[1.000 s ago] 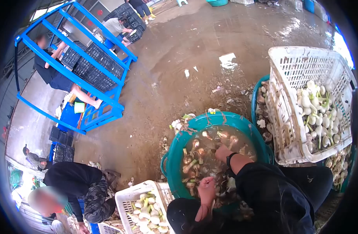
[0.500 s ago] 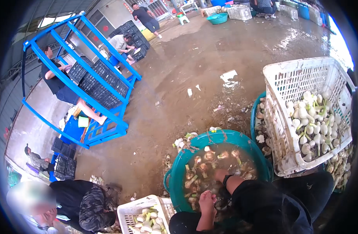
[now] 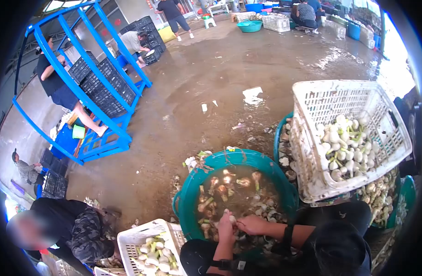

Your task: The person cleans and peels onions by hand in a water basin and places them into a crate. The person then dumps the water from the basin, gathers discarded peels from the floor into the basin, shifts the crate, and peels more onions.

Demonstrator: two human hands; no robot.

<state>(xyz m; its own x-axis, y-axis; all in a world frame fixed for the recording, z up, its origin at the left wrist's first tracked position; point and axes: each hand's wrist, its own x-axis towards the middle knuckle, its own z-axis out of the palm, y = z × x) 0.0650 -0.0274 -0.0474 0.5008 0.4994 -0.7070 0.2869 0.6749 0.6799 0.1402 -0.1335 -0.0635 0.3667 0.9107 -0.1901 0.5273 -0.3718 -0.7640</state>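
The bulb (image 3: 232,220) is over the tub (image 3: 189,216) — your left hand (image 3: 226,231) is closed around it. Your right hand (image 3: 251,225) meets it, fingers bent; you can't tell its grip. Bulb-filled crates flank the tub — left crate (image 3: 175,233), right crate (image 3: 306,154).

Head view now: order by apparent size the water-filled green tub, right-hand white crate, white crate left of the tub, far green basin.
1. Green tub and right-hand crate: too alike to rank
2. Left crate, cut off at the bottom
3. Far basin
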